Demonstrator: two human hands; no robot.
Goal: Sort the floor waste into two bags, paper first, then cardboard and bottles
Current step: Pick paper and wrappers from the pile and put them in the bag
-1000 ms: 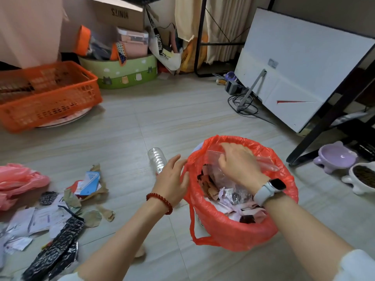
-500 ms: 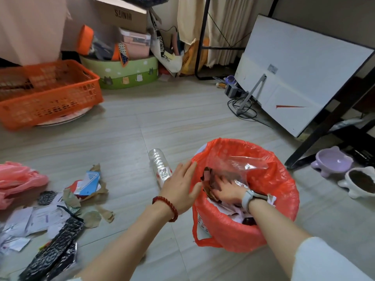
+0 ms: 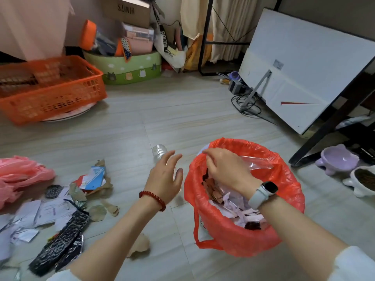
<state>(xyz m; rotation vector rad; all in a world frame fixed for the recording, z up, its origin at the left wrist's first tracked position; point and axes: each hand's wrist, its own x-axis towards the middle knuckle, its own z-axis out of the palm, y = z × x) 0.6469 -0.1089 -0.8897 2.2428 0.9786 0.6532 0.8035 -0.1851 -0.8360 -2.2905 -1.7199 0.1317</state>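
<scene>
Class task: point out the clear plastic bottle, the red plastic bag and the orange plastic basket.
clear plastic bottle (image 3: 159, 151), head view, ribbed body.
red plastic bag (image 3: 227, 238), head view, front wall.
orange plastic basket (image 3: 52, 102), head view, front lattice wall.

Floor waste and two bags

The red bag (image 3: 239, 238) stands open, holding torn paper scraps (image 3: 233, 205); a clear bottle (image 3: 159, 152) lies on its side just beside it; paper and cardboard bits (image 3: 60, 207) are scattered left, near a crumpled pink bag (image 3: 22, 175).
</scene>
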